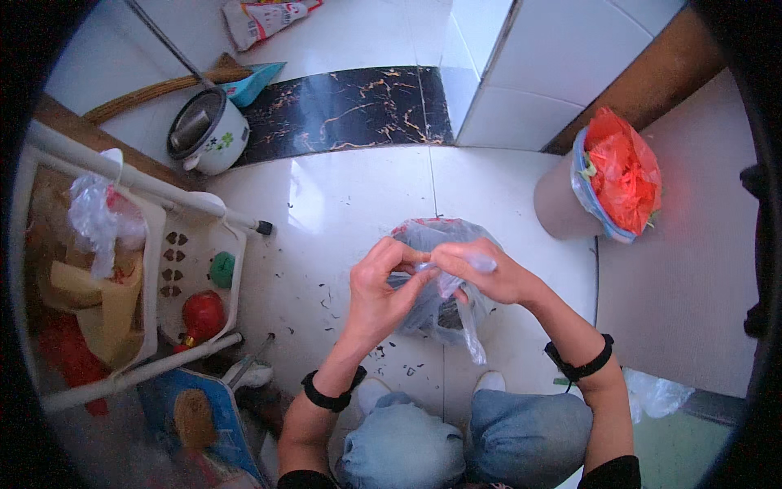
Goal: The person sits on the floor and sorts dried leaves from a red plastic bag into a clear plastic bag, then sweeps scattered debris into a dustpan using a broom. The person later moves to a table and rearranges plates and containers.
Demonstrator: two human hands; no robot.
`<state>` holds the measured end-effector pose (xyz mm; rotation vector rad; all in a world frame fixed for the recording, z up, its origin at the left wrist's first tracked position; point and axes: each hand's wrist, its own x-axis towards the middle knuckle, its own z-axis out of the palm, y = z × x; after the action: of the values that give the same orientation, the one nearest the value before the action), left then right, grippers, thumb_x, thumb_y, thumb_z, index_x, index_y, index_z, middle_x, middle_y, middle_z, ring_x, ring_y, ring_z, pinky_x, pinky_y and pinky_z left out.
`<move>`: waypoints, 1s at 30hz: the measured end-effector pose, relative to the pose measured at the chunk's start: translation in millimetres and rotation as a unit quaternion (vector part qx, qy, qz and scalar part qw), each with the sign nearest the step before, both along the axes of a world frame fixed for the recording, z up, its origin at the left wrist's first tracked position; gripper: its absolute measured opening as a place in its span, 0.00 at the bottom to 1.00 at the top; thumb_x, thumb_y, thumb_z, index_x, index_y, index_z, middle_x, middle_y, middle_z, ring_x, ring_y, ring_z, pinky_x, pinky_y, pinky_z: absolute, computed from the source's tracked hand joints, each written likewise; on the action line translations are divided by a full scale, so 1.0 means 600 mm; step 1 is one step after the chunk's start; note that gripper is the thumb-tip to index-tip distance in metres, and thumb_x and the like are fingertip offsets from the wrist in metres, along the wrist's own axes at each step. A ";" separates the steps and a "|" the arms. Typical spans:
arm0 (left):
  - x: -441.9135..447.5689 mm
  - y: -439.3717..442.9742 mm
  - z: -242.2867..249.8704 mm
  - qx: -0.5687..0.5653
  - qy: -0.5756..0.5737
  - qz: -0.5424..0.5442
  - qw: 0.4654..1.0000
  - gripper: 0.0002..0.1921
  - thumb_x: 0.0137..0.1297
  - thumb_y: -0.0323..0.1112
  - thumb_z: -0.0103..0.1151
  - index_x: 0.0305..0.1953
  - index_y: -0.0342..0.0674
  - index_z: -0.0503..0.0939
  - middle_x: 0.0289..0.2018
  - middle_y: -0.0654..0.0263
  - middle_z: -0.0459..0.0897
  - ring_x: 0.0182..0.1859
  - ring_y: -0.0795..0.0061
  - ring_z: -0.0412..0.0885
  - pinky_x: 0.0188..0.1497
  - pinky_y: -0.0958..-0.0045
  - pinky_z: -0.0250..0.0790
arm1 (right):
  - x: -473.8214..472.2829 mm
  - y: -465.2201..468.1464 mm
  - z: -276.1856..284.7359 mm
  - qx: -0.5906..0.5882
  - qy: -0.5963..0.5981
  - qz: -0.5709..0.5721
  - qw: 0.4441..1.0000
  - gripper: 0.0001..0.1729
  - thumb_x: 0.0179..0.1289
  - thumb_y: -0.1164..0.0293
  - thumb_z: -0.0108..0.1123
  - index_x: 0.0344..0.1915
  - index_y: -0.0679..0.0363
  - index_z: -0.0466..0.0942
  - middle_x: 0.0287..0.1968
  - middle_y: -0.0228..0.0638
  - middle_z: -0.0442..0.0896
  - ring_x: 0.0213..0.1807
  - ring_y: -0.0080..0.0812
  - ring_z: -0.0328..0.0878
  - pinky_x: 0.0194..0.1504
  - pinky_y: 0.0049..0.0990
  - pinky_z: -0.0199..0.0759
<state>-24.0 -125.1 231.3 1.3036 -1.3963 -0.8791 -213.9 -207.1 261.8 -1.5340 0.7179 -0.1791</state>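
Observation:
A translucent plastic bag (pixel 421 312) with red print near its far edge stands on the white tiled floor in front of my knees. Something dark shows through its near side; I cannot tell what. Above the bag, my left hand (pixel 388 281) pinches the gathered plastic between thumb and fingers. Touching it fingertip to fingertip, my right hand (pixel 479 269) grips the same plastic at its top. One twisted handle hangs down below my right hand, and a short end pokes out over its back.
At the right stands a trash bin (pixel 559 198) with a red bag in it. A white rack (pixel 153 177) with baskets fills the left side. Beyond it are a white rice cooker (pixel 223 137) and a blue dustpan (pixel 256 82). Dark scraps (pixel 410 370) litter the floor.

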 end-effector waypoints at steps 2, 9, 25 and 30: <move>0.011 0.007 0.005 -0.002 -0.068 0.035 0.997 0.09 0.54 0.24 0.71 0.36 0.34 0.83 0.38 0.63 0.81 0.35 0.75 0.81 0.43 0.72 0.76 | -0.005 -0.002 -0.002 -0.122 -0.001 0.011 0.992 0.16 0.78 0.58 0.45 0.42 0.58 0.73 0.33 0.30 0.77 0.23 0.21 0.72 0.29 0.22 0.71; -0.023 0.031 0.009 -0.059 0.027 -0.018 0.998 0.28 0.50 0.28 0.73 0.55 0.37 0.77 0.49 0.56 0.81 0.49 0.63 0.81 0.56 0.65 0.73 | -0.025 -0.012 -0.004 0.089 0.003 -0.011 0.996 0.13 0.73 0.61 0.55 0.37 0.58 0.80 0.33 0.28 0.81 0.30 0.19 0.74 0.34 0.22 0.71; -0.018 0.010 -0.065 0.194 0.188 -0.099 0.958 0.15 0.70 0.40 0.56 0.40 0.32 0.83 0.31 0.69 0.84 0.37 0.84 0.76 0.43 0.76 0.70 | 0.019 0.031 -0.044 -0.604 -0.031 -0.061 0.794 0.17 0.49 0.67 0.70 0.34 0.58 0.70 0.34 0.38 0.75 0.33 0.43 0.77 0.32 0.38 0.70; -0.031 0.014 -0.066 0.168 0.337 -0.049 0.925 0.14 0.73 0.38 0.56 0.47 0.33 0.84 0.38 0.74 0.82 0.41 0.86 0.74 0.45 0.80 0.67 | 0.018 0.033 -0.049 -0.674 0.013 -0.092 0.733 0.14 0.45 0.70 0.71 0.28 0.59 0.73 0.30 0.35 0.70 0.38 0.40 0.72 0.50 0.41 0.70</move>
<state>-42.6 -116.9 192.0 1.0215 -0.7863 -1.5141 -203.1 -187.5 232.6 -2.8394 0.7777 -1.0080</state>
